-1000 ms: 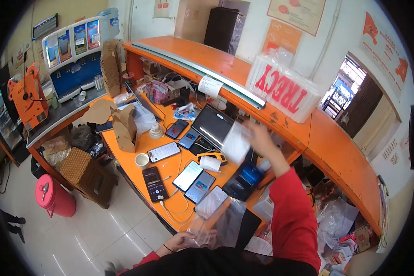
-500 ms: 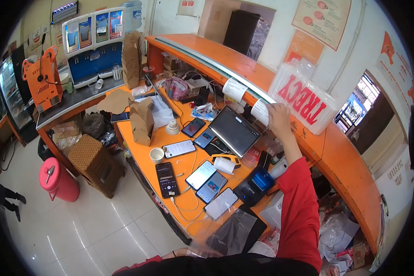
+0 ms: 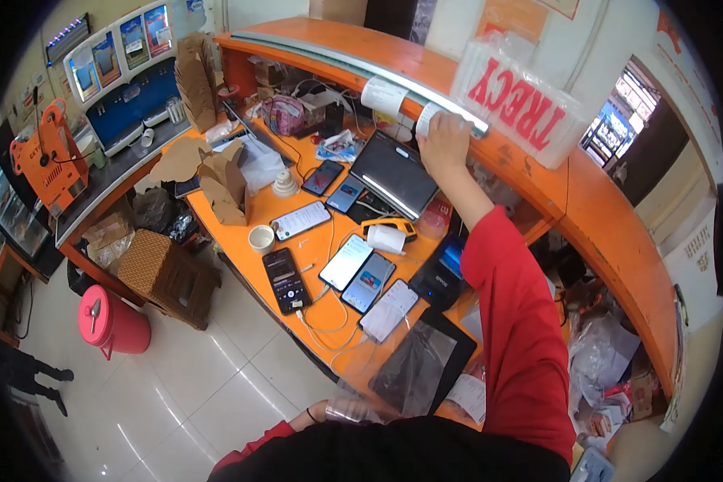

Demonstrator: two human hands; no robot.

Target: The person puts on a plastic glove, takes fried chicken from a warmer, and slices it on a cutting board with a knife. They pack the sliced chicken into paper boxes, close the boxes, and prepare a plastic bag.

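Note:
My right hand (image 3: 444,141), in a red sleeve, reaches up to the metal rail on the orange counter's upper ledge (image 3: 329,48) and presses a white receipt slip (image 3: 425,120) against it. Another slip (image 3: 383,96) hangs from the rail just to the left. A dark tablet (image 3: 394,173) stands tilted below my hand. My left hand (image 3: 329,411) is low at the frame's bottom, at the edge of a clear plastic bag (image 3: 414,369); only part of the hand shows.
Several phones (image 3: 285,277) lie on the orange desk with cables, a paper cup (image 3: 261,238) and a receipt roll (image 3: 388,238). A clear box (image 3: 522,100) lettered in red stands on the ledge. Brown paper bags (image 3: 225,189), a drinks machine (image 3: 124,76), a red bucket (image 3: 111,321).
My right hand carried the white slip from above the tablet up to the rail and now presses it there. The view tipped lower and closer to the desk.

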